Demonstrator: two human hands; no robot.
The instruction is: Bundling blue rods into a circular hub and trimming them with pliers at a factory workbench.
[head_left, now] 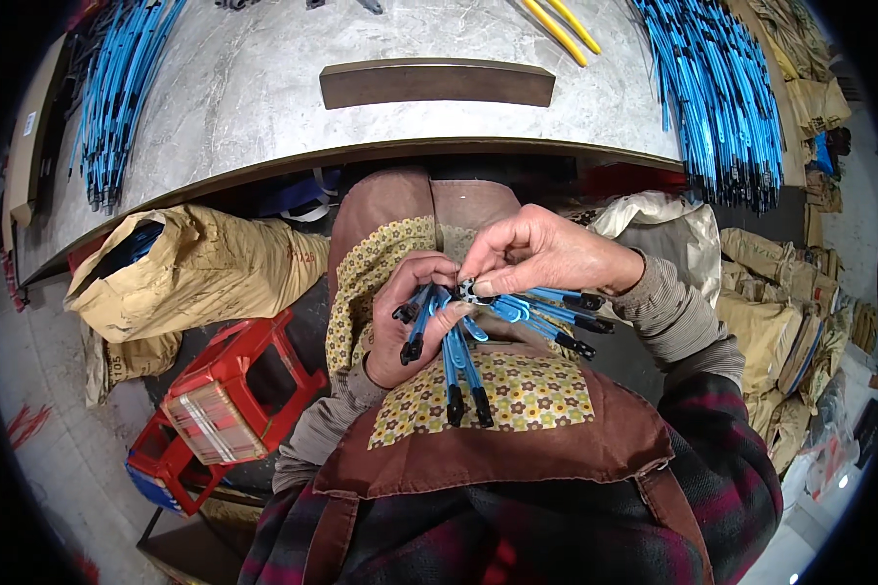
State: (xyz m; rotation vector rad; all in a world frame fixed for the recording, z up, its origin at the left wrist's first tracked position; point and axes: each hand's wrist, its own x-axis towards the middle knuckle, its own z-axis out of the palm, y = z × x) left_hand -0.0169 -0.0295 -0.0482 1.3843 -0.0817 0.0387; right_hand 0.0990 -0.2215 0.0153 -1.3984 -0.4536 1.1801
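Observation:
Over my lap I hold a small round black-and-silver hub (469, 292) with several blue rods (470, 366) fanning out from it, each tipped with a black end piece. My left hand (400, 310) is closed round the rods on the hub's left side, its thumb pressing near the centre. From the right, my right hand (551, 255) pinches at the hub with thumb and forefinger. Whether a small separate part is between those fingertips is hidden. Some rods point right, others hang toward me over the flowered apron (546, 395).
Ahead stands a grey table (254, 107) with a dark flat bar (437, 83) and yellow-handled tool (561, 31). Bundles of blue rods lie at its left (122, 97) and right (717, 107). A paper sack (224, 268) and red stool (229, 400) stand left; more sacks (766, 341) right.

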